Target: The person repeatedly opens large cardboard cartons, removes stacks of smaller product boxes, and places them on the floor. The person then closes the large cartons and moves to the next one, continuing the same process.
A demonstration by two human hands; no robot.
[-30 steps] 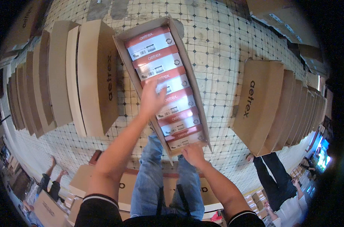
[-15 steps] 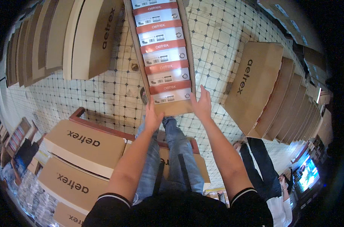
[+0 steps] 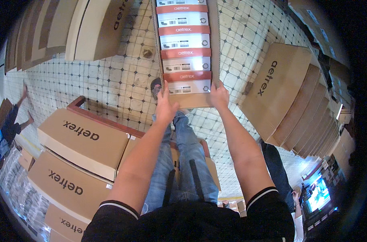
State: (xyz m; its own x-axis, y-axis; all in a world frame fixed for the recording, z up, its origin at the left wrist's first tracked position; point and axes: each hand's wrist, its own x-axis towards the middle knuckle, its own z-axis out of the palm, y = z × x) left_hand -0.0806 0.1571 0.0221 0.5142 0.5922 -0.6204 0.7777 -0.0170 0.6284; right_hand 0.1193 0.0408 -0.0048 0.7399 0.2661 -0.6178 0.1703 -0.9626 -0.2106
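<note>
In front of the person's jeans (image 3: 187, 149), a long cardboard carton (image 3: 191, 101) runs off the upper edge, its far end cut off and its underside hidden. Orange-and-white boxes (image 3: 186, 64) sit inside in a row. The left hand (image 3: 166, 109) and right hand (image 3: 220, 97) have their grip on its near end, one at each side, with tiled floor (image 3: 127, 80) showing around.

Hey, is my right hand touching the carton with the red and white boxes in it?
Touching. The head view shows the right hand wrapped against the carton at its near right corner, with no gap visible.
</note>
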